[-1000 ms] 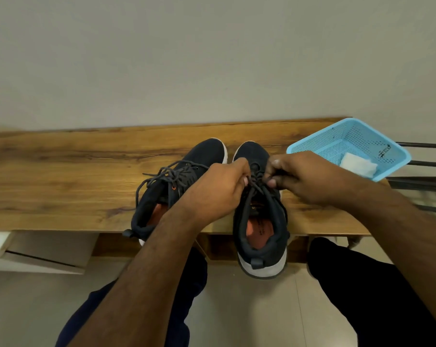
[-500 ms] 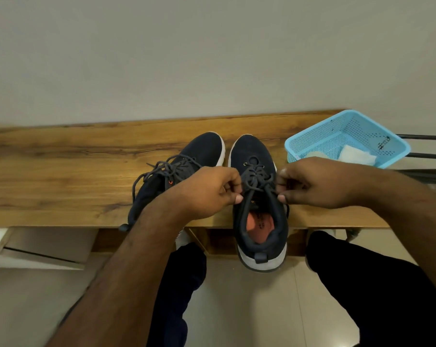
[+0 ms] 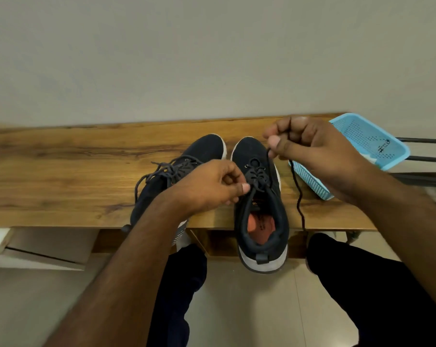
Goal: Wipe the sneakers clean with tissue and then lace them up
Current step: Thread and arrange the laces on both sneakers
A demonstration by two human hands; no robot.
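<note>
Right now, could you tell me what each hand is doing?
Left hand: pinches the lacing of the right sneaker.
Right hand: raised, pinches the loose lace end.

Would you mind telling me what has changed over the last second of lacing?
The right hand has lifted up and away toward the blue basket, drawing a lace end out of the right sneaker. The left hand still pinches the laces at the eyelets. The left sneaker has not moved.

Head camera looks steeply down, close over the hands (image 3: 262, 171).
</note>
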